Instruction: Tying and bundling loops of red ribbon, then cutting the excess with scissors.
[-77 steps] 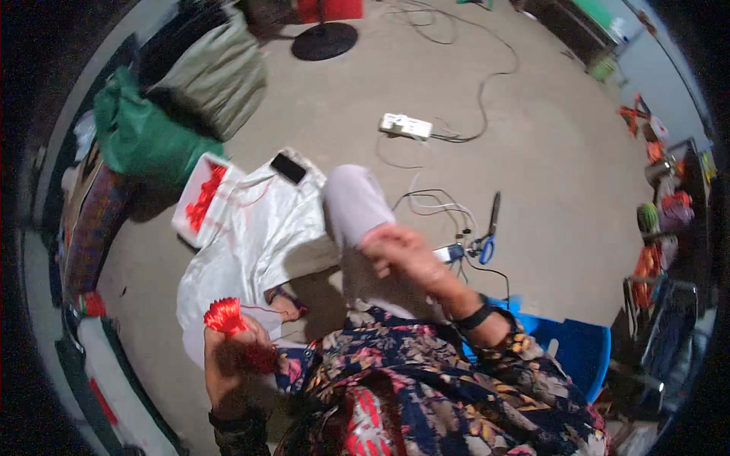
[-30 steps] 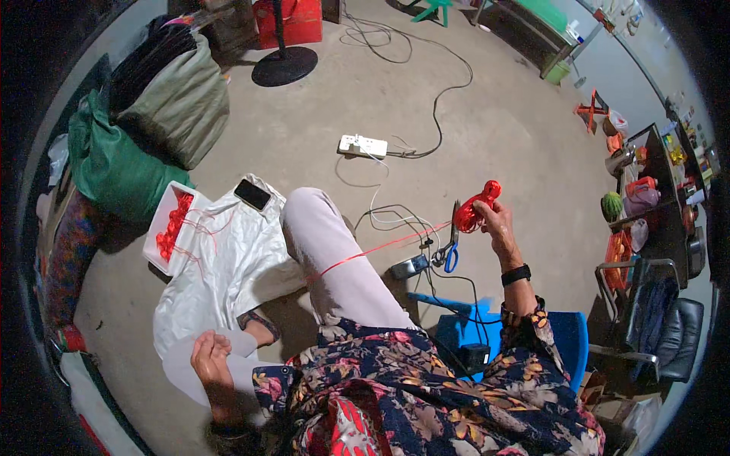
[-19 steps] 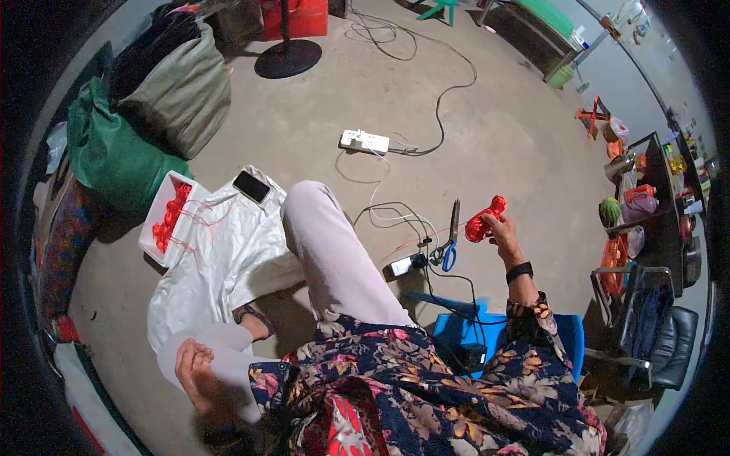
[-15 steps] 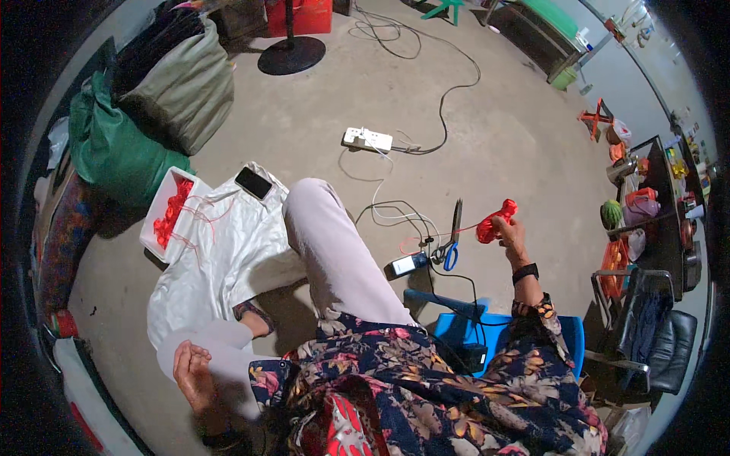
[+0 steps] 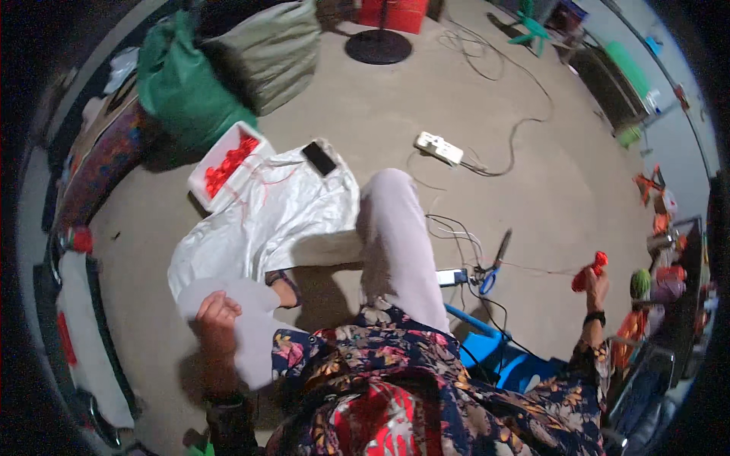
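Out to the far right, my right hand (image 5: 598, 289) is closed on a shiny red ribbon bundle (image 5: 600, 262). From it a thin red string (image 5: 536, 269) runs left toward the scissors (image 5: 494, 266), which have blue handles and lie on the floor. My left hand (image 5: 218, 310) rests on my left knee, its fingers curled together with nothing visible in them. A white sack (image 5: 266, 220) is spread beside my legs with a dark phone (image 5: 318, 159) on it. At its far left edge stands a white box (image 5: 199, 182) holding red ribbon pieces (image 5: 232, 163).
A white power strip (image 5: 439, 148) with trailing cables lies ahead. Close to the scissors is a small white-and-dark box (image 5: 452, 277). A blue stool (image 5: 487, 353) is partly under me. A green sack (image 5: 194, 91) sits far left; a round black stand base (image 5: 379, 47) is at the back.
My right hand has moved outward to the right with the red ribbon bundle, and the string now stretches longer. My left hand stays on the knee. The whole view has shifted.
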`<state>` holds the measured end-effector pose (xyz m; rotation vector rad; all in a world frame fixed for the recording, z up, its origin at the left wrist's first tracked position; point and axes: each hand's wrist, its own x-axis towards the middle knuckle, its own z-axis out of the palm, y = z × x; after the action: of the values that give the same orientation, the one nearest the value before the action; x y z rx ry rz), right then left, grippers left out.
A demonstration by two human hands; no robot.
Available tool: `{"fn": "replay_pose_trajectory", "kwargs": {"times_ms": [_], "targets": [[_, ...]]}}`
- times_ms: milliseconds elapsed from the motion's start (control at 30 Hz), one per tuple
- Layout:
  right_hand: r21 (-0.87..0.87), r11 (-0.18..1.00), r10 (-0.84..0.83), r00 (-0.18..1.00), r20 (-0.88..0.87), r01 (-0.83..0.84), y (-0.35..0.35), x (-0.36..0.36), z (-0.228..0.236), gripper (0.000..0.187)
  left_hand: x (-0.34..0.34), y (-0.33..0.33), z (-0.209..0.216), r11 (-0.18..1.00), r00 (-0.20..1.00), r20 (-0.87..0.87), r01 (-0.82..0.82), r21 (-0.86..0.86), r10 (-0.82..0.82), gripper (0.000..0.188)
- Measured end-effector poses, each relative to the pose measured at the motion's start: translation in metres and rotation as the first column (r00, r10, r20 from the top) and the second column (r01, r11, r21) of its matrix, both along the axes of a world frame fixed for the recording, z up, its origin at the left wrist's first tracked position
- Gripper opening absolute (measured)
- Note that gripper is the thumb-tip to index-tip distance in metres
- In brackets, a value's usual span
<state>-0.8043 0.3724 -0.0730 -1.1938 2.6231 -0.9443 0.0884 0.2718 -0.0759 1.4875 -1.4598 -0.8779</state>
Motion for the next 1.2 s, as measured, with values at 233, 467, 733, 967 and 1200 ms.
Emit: {"fn": "replay_pose_trajectory", "kwargs": {"times_ms": [233, 467, 733, 967, 1200], "targets": [[-0.081, 0.992, 0.108, 0.977, 0.182, -0.094, 0.036, -0.080, -0.036, 0.029, -0.044, -0.001, 0.043, 0.920, 0.647, -0.655, -0.254, 0.298, 0.390, 0.020], [-0.234, 0.964, 0.198, 0.922, 0.332, -0.123, 0.014, -0.078, -0.070, 0.031, -0.040, 0.033, 0.062, 0.868, 0.611, -0.619, -0.379, 0.320, 0.494, 0.017], [0.049, 0.998, -0.060, 0.918, 0.391, 0.044, -0.019, -0.036, -0.040, 0.030, -0.038, 0.058, 0.082, 0.830, 0.574, -0.603, -0.442, 0.341, 0.554, 0.019], [0.257, 0.964, -0.192, 0.849, 0.492, 0.069, -0.045, 0.011, -0.037, 0.030, -0.041, 0.087, 0.086, 0.715, 0.518, -0.494, -0.513, 0.475, 0.699, 0.022], [0.457, 0.890, -0.298, 0.779, 0.551, 0.017, -0.059, 0.044, -0.038, 0.030, -0.050, 0.099, 0.075, 0.786, 0.510, -0.599, -0.375, 0.491, 0.617, 0.020]]}}
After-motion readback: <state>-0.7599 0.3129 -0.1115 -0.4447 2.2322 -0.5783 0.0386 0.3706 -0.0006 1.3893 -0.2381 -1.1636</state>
